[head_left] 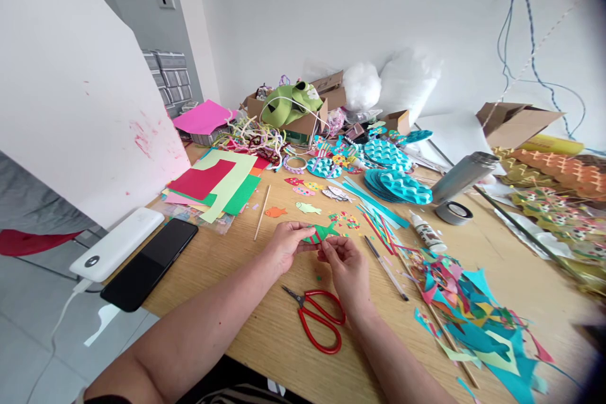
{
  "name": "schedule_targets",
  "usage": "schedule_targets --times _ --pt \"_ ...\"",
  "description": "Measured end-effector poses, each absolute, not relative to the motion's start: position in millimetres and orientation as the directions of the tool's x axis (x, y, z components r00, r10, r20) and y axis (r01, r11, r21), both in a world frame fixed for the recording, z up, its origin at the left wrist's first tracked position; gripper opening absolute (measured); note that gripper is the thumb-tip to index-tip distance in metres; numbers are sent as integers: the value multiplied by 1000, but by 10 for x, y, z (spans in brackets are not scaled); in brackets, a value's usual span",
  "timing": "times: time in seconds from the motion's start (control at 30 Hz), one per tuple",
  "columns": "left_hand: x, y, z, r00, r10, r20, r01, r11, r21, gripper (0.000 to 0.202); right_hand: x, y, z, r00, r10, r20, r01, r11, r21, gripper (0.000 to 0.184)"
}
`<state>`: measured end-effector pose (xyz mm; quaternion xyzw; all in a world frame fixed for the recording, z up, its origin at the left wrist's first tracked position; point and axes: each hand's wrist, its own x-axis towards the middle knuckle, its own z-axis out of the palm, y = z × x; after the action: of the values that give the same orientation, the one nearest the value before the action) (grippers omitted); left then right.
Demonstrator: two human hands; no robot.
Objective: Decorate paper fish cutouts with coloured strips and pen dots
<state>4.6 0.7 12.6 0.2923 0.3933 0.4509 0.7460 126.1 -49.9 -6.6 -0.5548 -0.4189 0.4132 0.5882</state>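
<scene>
Both of my hands meet over the middle of the wooden table (265, 334). My left hand (285, 244) pinches a small green paper fish (320, 233) with a red patch on it. My right hand (347, 266) has its fingertips closed on the fish's lower edge from the other side. Red-handled scissors (318, 319) lie shut on the table just below my hands. More paper fish lie beyond them: an orange one (275, 212), a pale green one (308, 207) and several patterned ones (336, 194).
Stacked coloured paper sheets (215, 186), a black phone (149, 263) and a white power bank (117, 242) lie at left. A glue bottle (428, 233), a pen (386, 267), a metal flask (461, 177), turquoise plates (400, 186) and paper scraps (468, 315) fill the right. Boxes (303, 120) stand behind.
</scene>
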Motion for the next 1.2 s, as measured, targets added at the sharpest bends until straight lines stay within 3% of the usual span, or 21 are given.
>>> schedule_targets --times 0.73,1.2 --pt "43 25 19 295 917 -267 -446 379 811 27 1276 -486 -73 301 953 21 -36 33 -999 42" --pt "52 20 54 261 934 -244 -434 340 835 20 1253 -504 7 208 969 -134 -201 -91 -975 41"
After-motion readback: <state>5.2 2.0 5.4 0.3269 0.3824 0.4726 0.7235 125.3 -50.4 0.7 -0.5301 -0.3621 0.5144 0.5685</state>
